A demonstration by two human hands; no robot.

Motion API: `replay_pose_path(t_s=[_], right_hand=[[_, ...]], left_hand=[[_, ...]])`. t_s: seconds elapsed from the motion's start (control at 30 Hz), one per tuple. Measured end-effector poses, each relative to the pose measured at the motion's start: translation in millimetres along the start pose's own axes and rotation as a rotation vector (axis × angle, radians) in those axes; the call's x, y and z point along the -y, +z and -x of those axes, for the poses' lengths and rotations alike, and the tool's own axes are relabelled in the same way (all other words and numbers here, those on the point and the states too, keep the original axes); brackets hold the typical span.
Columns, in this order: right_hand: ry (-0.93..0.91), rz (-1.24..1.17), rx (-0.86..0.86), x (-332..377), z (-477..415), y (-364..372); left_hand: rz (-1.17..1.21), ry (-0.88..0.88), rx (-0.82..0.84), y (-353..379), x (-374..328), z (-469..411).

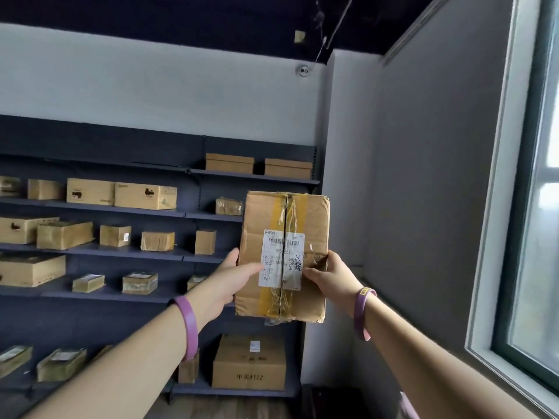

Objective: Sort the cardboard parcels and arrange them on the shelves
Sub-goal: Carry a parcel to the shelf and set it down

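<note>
Grip: left hand (233, 278) and right hand (328, 275) clasp the parcel (284, 255) from both sides.
Advice: read its label (282, 258), then choose a shelf (254, 176) gap.

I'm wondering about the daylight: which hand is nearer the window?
Right. The right hand grips the parcel at its edge toward the window; the left hand holds the opposite edge, with the parcel between it and the window.
</note>
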State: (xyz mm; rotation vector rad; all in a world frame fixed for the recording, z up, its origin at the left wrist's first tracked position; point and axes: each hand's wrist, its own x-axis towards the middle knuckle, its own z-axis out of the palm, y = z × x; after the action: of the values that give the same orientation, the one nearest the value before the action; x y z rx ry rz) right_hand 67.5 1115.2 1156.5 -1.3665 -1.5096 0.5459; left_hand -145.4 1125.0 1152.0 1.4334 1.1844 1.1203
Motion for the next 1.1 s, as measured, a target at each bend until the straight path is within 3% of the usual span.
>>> replay_pose_path(t_s=[0.63, 1.1], right_hand=[[-0.03, -0.041, 0.069, -143, -358, 42], [-0.04, -0.044, 0.08, -207, -549, 85]], left_hand=[[-0.044, -0.003, -0.052, 35, 23, -360], [-0.08, 0.063, -0.043, 29, 32, -562]])
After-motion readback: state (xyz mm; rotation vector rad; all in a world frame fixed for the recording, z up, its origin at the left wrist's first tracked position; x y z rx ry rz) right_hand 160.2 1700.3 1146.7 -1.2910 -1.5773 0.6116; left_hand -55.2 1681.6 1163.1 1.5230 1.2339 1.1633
